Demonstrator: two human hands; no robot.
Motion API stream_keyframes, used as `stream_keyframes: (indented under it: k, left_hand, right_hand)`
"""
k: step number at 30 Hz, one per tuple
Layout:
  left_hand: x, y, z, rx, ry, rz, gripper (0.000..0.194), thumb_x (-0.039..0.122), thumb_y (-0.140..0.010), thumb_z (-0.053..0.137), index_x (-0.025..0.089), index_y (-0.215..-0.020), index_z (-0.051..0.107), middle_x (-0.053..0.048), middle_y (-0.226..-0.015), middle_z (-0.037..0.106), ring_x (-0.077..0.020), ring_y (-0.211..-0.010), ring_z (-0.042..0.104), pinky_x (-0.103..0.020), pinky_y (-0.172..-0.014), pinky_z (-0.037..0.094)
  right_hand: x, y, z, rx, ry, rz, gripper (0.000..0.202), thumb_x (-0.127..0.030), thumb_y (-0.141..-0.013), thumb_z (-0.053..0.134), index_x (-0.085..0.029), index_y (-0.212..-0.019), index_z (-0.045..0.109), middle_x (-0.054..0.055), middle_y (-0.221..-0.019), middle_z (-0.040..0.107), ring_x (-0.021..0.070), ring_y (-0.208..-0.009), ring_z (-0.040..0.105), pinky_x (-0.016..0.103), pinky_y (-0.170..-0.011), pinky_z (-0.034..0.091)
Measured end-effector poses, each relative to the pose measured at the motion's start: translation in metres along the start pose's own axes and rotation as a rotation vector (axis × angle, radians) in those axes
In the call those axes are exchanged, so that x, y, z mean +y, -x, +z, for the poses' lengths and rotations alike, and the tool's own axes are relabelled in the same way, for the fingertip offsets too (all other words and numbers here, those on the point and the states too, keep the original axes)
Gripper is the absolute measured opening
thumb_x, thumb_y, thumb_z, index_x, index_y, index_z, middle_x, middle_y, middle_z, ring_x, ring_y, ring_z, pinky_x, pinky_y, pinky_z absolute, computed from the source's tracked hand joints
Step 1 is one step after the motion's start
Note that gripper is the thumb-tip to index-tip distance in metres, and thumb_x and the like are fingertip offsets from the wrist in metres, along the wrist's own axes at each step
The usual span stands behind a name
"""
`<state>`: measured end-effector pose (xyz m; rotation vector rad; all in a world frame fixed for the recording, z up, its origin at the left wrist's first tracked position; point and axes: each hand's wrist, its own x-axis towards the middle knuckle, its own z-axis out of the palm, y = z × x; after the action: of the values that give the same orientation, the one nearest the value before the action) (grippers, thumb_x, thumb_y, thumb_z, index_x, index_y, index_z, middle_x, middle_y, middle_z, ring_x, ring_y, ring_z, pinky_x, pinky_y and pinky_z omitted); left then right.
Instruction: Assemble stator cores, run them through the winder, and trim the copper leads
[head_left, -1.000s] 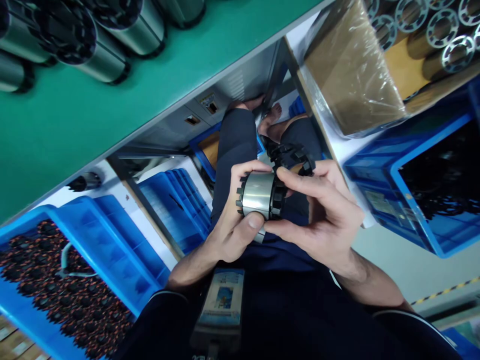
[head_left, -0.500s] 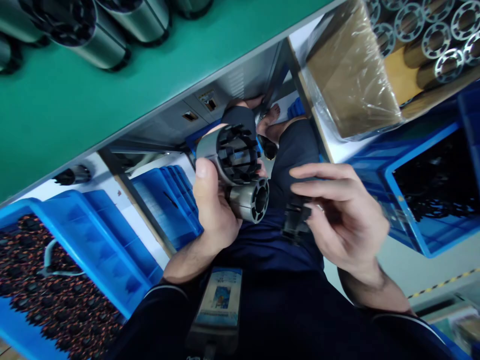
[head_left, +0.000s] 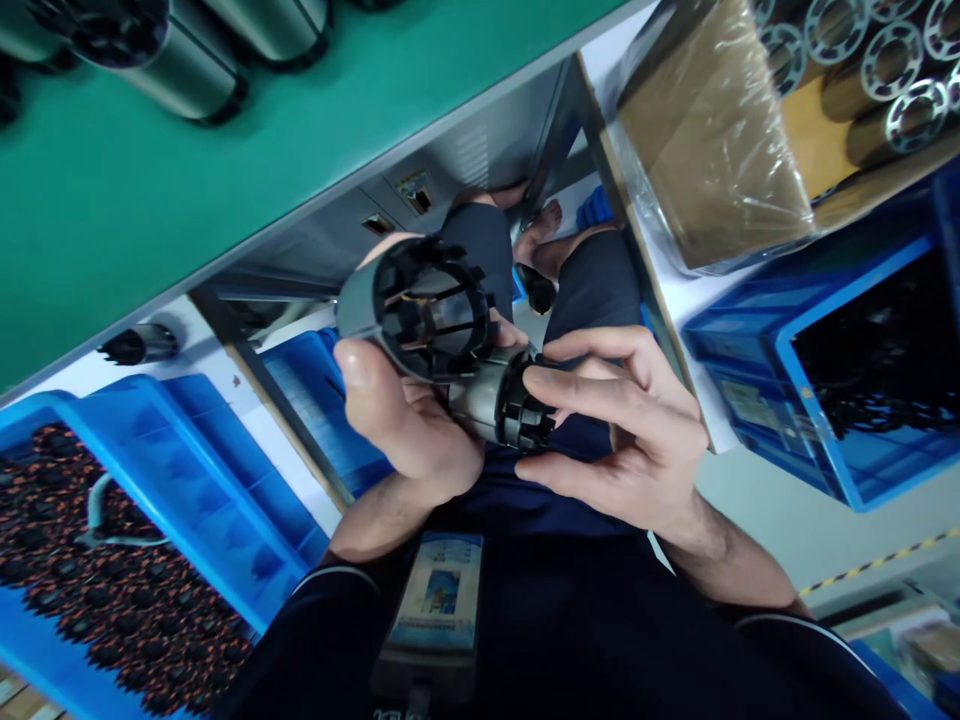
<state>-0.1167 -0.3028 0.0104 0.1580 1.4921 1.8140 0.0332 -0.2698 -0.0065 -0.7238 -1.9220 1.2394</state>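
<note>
My left hand (head_left: 409,420) grips two metal cylinders side by side. The larger cylinder (head_left: 358,300) has a black slotted plastic insert (head_left: 431,310) facing right, with prongs round its rim. Below and right of it is the smaller steel cylinder (head_left: 474,405); its left part is tucked into my palm. A black toothed plastic end piece (head_left: 525,408) sits against the smaller cylinder's right end. My right hand (head_left: 630,425) has its thumb and fingertips around this end piece; whether it is fully seated I cannot tell.
Cylinders with black ends (head_left: 199,70) lie on the green bench (head_left: 315,140). At right are a plastic-wrapped carton (head_left: 712,150) of slotted steel cylinders and a blue bin (head_left: 795,370) of black parts. A blue tray (head_left: 202,480) of black-and-orange parts stands at left.
My right hand has moved left, bringing the black end piece from apart onto the smaller cylinder's end. My left hand has shifted slightly left, the cylinders still in it.
</note>
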Motion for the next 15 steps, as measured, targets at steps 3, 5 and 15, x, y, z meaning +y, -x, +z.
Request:
stream_keyframes:
  k: [3, 5, 15]
  left_hand:
    - [0.003, -0.001, 0.003, 0.051, -0.062, 0.182, 0.079, 0.102, -0.106, 0.035, 0.034, -0.106, 0.074, -0.003, -0.078, 0.053, -0.0287, -0.080, 0.067, -0.044, -0.076, 0.063]
    - [0.001, -0.002, 0.004, 0.041, -0.121, 0.238, 0.084, 0.107, -0.103, 0.030, 0.035, -0.108, 0.073, -0.002, -0.075, 0.046, -0.0261, -0.072, 0.060, -0.042, -0.075, 0.062]
    - [-0.006, -0.005, 0.016, 0.040, 0.046, 0.058, 0.106, 0.122, -0.082, 0.011, 0.031, -0.088, 0.065, -0.011, -0.083, 0.070, -0.0352, -0.085, 0.079, -0.050, -0.059, 0.065]
  right_hand:
    - [-0.001, 0.002, 0.006, 0.055, -0.045, -0.018, 0.080, -0.036, -0.089, 0.109, -0.035, -0.163, 0.077, 0.011, -0.137, 0.082, 0.0291, -0.113, 0.080, 0.038, -0.068, 0.078]
    - [-0.001, 0.002, 0.011, 0.105, -0.092, -0.035, 0.087, -0.032, -0.088, 0.109, -0.033, -0.167, 0.074, 0.012, -0.139, 0.082, 0.0292, -0.112, 0.080, 0.037, -0.064, 0.076]
    - [-0.012, -0.003, 0.001, -0.006, -0.064, 0.073, 0.078, -0.020, -0.090, 0.102, -0.032, -0.163, 0.077, 0.011, -0.160, 0.077, 0.0160, -0.082, 0.081, 0.033, -0.065, 0.079]
